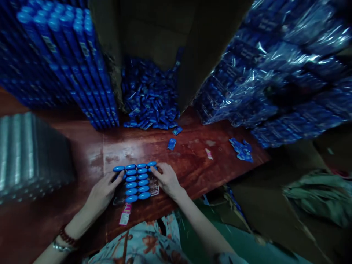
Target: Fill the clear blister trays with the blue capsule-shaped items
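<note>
Glossy blue oval pieces (pixel 131 184) lie in rows on a transparent plastic tray (pixel 154 190) on the reddish wooden table. The top row spans four columns; below it the two middle columns run towards me. My left hand (pixel 102 190) is at the left end of the rows, thumb and fingers closed around a blue oval piece partly hidden by them. At the right end, my right hand (pixel 168 178) pinches another blue oval piece under the top row. A pink and white label strip (pixel 125 214) lies at the near side of the tray.
A cardboard box (pixel 189 55) on its side spills small blue packets (pixel 151 99). Tall blue stacks (pixel 82 62) stand left of it, plastic-wrapped blue packs (pixel 264 73) right. Stacked transparent trays (pixel 30 154) sit far left. Loose packets (pixel 171 144) and a crumpled blue wrapper (pixel 242 149) lie on the table.
</note>
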A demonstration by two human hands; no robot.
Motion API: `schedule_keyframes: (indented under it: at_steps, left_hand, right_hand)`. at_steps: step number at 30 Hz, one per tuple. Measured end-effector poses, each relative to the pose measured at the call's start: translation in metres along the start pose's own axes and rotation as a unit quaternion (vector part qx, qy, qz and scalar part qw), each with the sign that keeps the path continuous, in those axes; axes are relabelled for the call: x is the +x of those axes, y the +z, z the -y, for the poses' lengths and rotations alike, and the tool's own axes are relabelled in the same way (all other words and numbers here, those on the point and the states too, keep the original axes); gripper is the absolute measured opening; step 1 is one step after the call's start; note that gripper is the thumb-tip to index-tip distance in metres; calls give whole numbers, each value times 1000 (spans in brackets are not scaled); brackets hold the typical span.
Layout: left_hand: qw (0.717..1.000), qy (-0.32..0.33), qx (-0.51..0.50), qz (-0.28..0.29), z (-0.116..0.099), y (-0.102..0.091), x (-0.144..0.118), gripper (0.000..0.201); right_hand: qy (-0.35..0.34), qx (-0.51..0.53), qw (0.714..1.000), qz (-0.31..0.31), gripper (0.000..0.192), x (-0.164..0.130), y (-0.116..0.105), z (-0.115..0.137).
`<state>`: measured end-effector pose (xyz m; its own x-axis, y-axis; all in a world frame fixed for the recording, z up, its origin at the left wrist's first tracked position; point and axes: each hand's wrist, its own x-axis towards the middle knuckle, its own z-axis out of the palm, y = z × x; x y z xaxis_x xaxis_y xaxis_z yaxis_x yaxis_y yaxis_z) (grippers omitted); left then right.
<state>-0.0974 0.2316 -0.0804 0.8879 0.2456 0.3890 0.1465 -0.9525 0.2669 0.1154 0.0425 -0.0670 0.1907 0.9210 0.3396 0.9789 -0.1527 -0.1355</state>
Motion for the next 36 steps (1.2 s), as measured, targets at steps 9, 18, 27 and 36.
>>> schedule_keyframes:
  at_steps: [9,18,27,36]
  left_hand:
    - [984,-107,103,-96,-14,18,-2,61]
    - [975,-162,-111,-106,3,-6,65,41]
    - [980,-169,-17,106,16,46,238,47]
    - [976,-73,3,205,19,57,201,59]
  right_hand:
    - [2,69,991,-111,34,-5,9,5]
    - [264,74,938,-210,39,36,-2,-99]
    - [215,19,969,-121,34,60,37,-105]
    - [196,-18,968,-155,37,23,67,-73]
